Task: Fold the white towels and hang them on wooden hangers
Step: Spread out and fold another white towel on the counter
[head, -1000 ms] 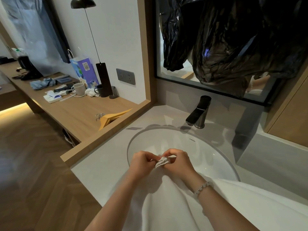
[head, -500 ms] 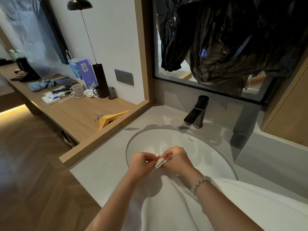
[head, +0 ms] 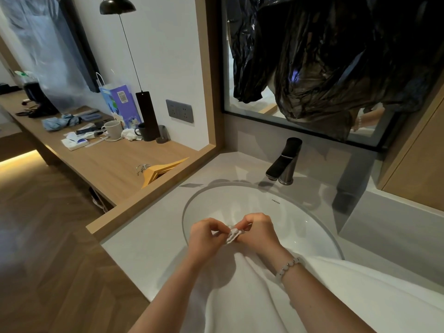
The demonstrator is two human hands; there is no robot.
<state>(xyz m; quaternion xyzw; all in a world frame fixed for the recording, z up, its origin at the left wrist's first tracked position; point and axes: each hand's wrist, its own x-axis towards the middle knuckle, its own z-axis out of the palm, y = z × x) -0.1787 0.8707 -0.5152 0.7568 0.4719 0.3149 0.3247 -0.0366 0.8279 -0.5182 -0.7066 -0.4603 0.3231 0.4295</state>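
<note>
Towel (head: 264, 299), white and soft, drapes from our hands over the front of the sink (head: 276, 212). From the head view, our left hand (head: 204, 239) and right hand (head: 260, 234) both pinch its bunched corners together, probably matching edges for a fold. A wooden hanger (head: 163, 168) lies on the table (head: 108, 164) nearby.

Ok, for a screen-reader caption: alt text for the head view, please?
The left hand and right hand pinch a bunched edge of a white towel over a round sink. A wooden hanger lies on the desk to the left.
</note>
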